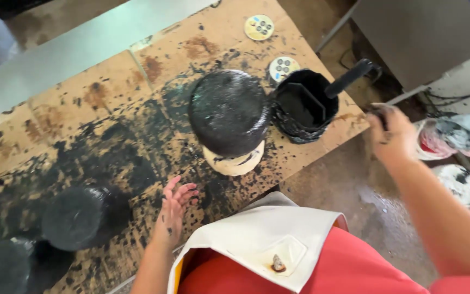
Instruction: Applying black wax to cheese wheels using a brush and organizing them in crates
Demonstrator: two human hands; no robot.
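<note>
Round lids [259, 27] beyond black bucket [300, 109].

A workshop: black-spattered workbench [110, 136], open paint pot [303, 106], stained rags [452, 136].

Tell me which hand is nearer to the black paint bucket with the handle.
Right. The right hand is raised just right of the black paint bucket, off the table edge. The left hand rests lower left of it, beyond the black round piece.
</note>
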